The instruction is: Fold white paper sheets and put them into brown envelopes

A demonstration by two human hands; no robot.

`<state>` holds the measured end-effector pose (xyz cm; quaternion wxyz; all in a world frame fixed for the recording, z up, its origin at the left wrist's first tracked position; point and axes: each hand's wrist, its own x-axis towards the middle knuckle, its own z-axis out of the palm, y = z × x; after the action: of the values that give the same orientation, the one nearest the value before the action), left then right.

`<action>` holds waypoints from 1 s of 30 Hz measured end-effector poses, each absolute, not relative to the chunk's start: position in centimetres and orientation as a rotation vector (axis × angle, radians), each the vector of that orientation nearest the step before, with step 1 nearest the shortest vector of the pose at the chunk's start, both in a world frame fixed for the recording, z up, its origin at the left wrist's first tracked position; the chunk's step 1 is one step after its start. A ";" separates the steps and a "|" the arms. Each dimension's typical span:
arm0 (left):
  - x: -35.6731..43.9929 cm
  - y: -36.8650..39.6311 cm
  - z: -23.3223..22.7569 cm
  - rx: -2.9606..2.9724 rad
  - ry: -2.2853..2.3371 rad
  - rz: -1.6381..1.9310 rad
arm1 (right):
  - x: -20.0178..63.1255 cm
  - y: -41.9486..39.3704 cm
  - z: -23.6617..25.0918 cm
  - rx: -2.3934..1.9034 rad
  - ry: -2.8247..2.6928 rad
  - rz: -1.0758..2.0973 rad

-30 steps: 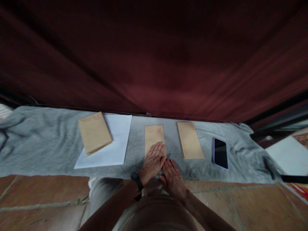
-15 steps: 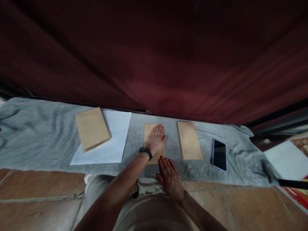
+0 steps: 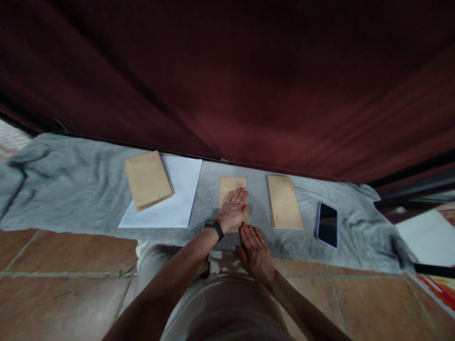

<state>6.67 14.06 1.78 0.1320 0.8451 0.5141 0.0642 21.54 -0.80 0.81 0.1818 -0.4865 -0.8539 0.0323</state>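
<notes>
A narrow brown paper envelope lies on the grey cloth in front of me. My left hand, with a dark band on its wrist, rests flat on it with fingers stretched out. At the envelope's near right corner is my right hand, its fingers extended and laid flat. To the right lies a small stack of brown envelopes. On the left, a stack of wider folded brown paper sits tilted on white paper.
A smartphone in a light purple case lies to the right on the grey cloth. Behind the cloth hangs a dark red curtain. Tiled floor shows below. A white sheet is at the far right.
My left hand has slid a little towards me along the envelope, uncovering its printed far end. The whole view has shifted slightly. My right hand stays at the near corner.
</notes>
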 end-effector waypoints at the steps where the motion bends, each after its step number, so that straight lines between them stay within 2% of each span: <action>1: 6.5 13.6 1.8 2.455 1.480 0.172 | 21.5 -0.8 0.7 -1.369 -2.406 0.090; 18: 2.9 0.4 1.6 2.679 1.400 0.418 | 21.7 -0.9 -0.5 -1.367 -2.411 0.002; 30: -0.2 -0.4 1.7 2.667 1.449 0.475 | 22.7 -0.9 0.2 -1.432 -2.392 0.024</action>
<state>-0.18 -0.39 1.68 0.0345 0.8676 0.4715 0.1544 22.70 -0.91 0.21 0.1758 -0.5057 -0.8446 0.0086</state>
